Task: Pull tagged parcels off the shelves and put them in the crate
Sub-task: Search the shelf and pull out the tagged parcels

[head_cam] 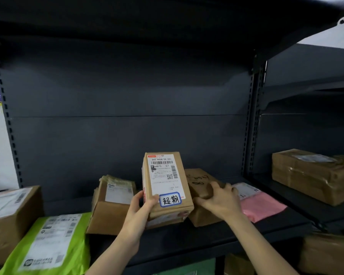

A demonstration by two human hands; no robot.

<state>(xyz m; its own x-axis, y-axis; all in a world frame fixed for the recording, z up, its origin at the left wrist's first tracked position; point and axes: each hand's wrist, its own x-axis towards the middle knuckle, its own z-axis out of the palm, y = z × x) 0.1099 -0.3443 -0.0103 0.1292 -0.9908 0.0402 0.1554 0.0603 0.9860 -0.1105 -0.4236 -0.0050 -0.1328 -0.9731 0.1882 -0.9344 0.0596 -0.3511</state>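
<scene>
A small cardboard parcel (165, 185) with a white shipping label and a blue-edged handwritten tag at its lower end is tilted up off the dark shelf (187, 237). My left hand (141, 207) grips its lower left corner, thumb on the label. My right hand (219, 200) rests on a brown box (200, 183) with handwriting on top, just right of the tagged parcel, fingers curled over its edge. No crate is in view.
On the same shelf lie a green mailer (50, 245), a large box (10, 217) at far left, an open-flapped box (111, 203) and a pink mailer (260, 205). A taped brown parcel (310, 175) sits in the right bay. More parcels show below.
</scene>
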